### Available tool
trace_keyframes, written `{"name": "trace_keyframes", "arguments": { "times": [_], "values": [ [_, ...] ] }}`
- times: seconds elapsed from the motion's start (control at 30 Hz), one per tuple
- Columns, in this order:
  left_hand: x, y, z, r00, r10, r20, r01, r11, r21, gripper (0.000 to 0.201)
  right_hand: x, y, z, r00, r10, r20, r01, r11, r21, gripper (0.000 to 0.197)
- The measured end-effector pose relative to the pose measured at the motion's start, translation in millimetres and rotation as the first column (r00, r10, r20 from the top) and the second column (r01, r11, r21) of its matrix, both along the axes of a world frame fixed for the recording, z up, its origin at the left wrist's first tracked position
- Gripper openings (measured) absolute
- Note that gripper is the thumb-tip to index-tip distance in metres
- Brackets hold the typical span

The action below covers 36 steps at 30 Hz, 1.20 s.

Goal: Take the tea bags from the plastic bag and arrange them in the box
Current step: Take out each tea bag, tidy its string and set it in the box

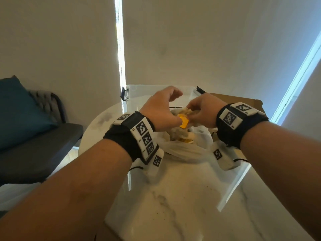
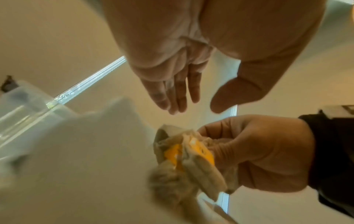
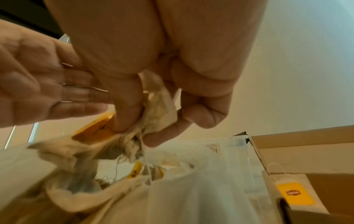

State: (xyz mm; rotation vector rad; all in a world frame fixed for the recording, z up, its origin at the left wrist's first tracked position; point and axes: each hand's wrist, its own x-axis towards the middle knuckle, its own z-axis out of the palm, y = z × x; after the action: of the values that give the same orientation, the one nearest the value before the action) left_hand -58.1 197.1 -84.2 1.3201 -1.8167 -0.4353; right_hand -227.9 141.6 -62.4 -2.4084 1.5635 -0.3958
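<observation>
Pinching a clump of tea bags [image 3: 159, 106] w/ thumb and fingers, the right hand [image 1: 202, 112] sits mid-frame above the bag [image 1: 180, 150]. Left hand [image 1: 159, 110] is spread, holding nothing. Separate one, mind tangled strings, then carry to the box [image 3: 310, 151] at lower right.

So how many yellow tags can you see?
3: one by the right hand, one inside the plastic bag, one on the tea bag in the box. More may be hidden.
</observation>
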Motion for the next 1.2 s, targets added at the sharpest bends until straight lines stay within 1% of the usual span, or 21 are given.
{"name": "trace_keyframes", "arguments": {
  "times": [0.03,0.1,0.17,0.3,0.4,0.43,0.53,0.6,0.67,0.73,0.83,0.9,0.97,1.07,1.2],
  "values": [
    [-4.7,-1.7,2.5,0.999,-0.003,-0.050,0.003,1.000,0.000,0.070,-5.6,1.1,0.3,0.999,-0.003,0.040,0.003,1.000,0.002,0.018],
    [-10.4,-6.7,5.8,0.991,0.000,-0.133,0.008,0.998,0.060,0.065,-15.4,1.2,-0.6,0.996,0.002,0.085,-0.002,1.000,-0.002,0.017],
    [-10.2,-12.2,3.7,0.980,0.005,-0.199,0.023,0.990,0.139,0.070,-20.9,-1.7,-0.5,0.993,0.016,0.115,-0.016,1.000,-0.002,0.018],
    [-11.8,-23.3,-3.7,0.980,-0.005,-0.197,0.049,0.975,0.217,0.079,-19.7,-9.3,-3.1,0.988,0.047,0.144,-0.047,0.999,-0.004,0.018],
    [-12.5,-32.6,-0.1,0.977,-0.006,-0.214,0.067,0.958,0.277,0.071,-13.8,-12.5,-0.8,0.984,0.088,0.154,-0.088,0.996,-0.008,0.018],
    [-10.9,-34.4,2.2,0.984,-0.011,-0.180,0.066,0.952,0.300,0.066,-11.1,-13.3,-0.6,0.986,0.098,0.133,-0.099,0.995,0.000,0.021],
    [-6.9,-33.1,7.1,1.000,-0.023,0.006,0.020,0.950,0.313,0.050,-2.0,-13.8,-3.2,0.992,0.123,-0.016,-0.123,0.992,0.007,0.026],
    [-7.6,-32.0,7.8,0.993,0.023,0.111,-0.054,0.959,0.278,0.039,-0.5,-15.3,-3.4,0.994,0.107,-0.024,-0.108,0.994,-0.025,0.025],
    [-8.8,-31.3,6.5,0.986,0.079,0.144,-0.114,0.962,0.250,0.033,-3.1,-17.1,-2.8,0.997,0.072,0.023,-0.072,0.997,-0.036,0.024],
    [-7.8,-29.2,4.5,0.993,0.082,0.080,-0.099,0.966,0.241,0.031,-6.5,-15.0,-2.6,0.995,0.054,0.085,-0.053,0.998,-0.014,0.020],
    [-4.8,-24.2,3.4,0.990,0.090,-0.105,-0.063,0.969,0.240,0.033,-9.0,-9.7,2.9,0.977,0.036,0.211,-0.038,0.999,0.003,0.016],
    [-5.2,-22.6,3.9,0.977,0.087,-0.194,-0.035,0.966,0.257,0.035,-9.6,-6.6,10.8,0.956,0.035,0.291,-0.035,0.999,-0.005,0.016],
    [-7.7,-22.0,5.8,0.966,0.068,-0.250,0.006,0.959,0.283,0.033,-9.6,-4.9,19.5,0.936,0.033,0.351,-0.035,0.999,0.000,0.018],
    [-9.4,-25.0,6.4,0.930,0.041,-0.365,0.090,0.938,0.335,0.033,-8.8,-5.4,28.3,0.906,0.027,0.421,-0.048,0.998,0.041,0.014],
    [-12.3,-30.9,2.7,0.914,-0.012,-0.406,0.161,0.928,0.335,0.020,-7.4,-11.1,36.0,0.832,0.018,0.554,-0.073,0.994,0.078,0.014]
  ]
}}
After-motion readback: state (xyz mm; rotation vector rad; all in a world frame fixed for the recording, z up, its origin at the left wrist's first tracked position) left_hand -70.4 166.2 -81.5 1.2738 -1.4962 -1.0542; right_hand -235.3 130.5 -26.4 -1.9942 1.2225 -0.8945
